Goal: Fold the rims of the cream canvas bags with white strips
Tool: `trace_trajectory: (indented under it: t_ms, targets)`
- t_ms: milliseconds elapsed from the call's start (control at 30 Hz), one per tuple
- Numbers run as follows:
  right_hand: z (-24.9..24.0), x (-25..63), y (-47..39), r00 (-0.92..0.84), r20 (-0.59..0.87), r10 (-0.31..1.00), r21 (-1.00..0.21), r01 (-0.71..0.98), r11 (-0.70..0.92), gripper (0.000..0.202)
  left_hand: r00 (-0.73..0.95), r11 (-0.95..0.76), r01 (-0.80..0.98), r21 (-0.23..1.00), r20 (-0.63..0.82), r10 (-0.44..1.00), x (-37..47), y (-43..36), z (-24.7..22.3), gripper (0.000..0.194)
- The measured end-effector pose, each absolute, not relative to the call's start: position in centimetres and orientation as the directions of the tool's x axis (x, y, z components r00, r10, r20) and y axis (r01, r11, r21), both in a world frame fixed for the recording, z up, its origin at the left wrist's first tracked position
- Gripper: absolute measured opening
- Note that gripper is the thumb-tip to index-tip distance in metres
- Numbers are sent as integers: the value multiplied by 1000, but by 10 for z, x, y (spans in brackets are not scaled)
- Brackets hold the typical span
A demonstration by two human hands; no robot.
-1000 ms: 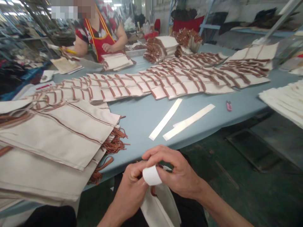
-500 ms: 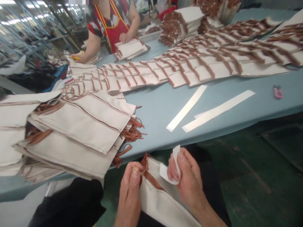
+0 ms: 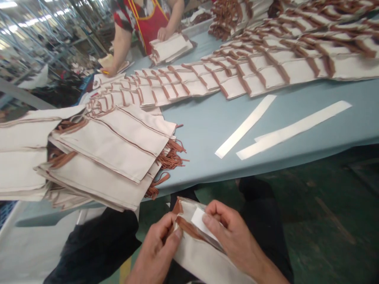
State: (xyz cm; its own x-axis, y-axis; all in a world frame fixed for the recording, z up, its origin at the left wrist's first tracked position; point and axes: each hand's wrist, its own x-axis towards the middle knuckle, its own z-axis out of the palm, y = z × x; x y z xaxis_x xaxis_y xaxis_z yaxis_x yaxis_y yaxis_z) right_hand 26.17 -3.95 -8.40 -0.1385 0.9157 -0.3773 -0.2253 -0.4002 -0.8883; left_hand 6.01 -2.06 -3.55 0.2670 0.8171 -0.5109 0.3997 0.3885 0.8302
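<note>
Since the earlier frame, the right hand [image 3: 233,232] has flattened the white strip [image 3: 199,218] it had curled about its fingers, and the view has swung so that the table [image 3: 198,142] sits differently in it.

From the left, cream pouches [image 3: 115,142] lie heaped at the near left of the table, their brown cords [image 3: 171,156] spilling toward its near edge. Right of these and below that edge, off the table, the left hand [image 3: 156,248] pinches one pouch [image 3: 207,258] by its brown trim [image 3: 189,228] between thumb and fingers. That pouch runs from this pinch downward to the right, its mouth upward.

Just right of the left fingertips, the white strip lies behind the trim, at the pouch's mouth, its bare end pointing up and left, its long axis roughly along the trim. The right hand is nearer to it and pinches it under the thumb; how deep it sits is hidden.

Farther right, loose strips [image 3: 296,128] lie slantwise on the table, well apart from both hands.
</note>
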Motion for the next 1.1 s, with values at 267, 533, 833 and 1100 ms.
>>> trace_trajectory:
  t_ms: [267, 533, 833, 1100]
  targets:
    - [-11, 317, -48, -129, -312, 941, -949, -8, -316, 40, 410, 324, 194, 926, -376, 831, 114, 12, -21, 40]
    - [-11, 298, -40, 261, -107, 959, -912, 359, -199, 33, 505, 373, -28, 927, -309, 806, 138, 19, -26, 30]
    - [-22, 265, -45, 463, -100, 881, -892, 350, -285, 31, 537, 450, -145, 881, -312, 784, 126, 15, -47, 23]
    - [-34, 258, -46, 480, -80, 873, -882, 375, -287, 27, 477, 316, 12, 949, -283, 832, 126, 15, -50, 32]
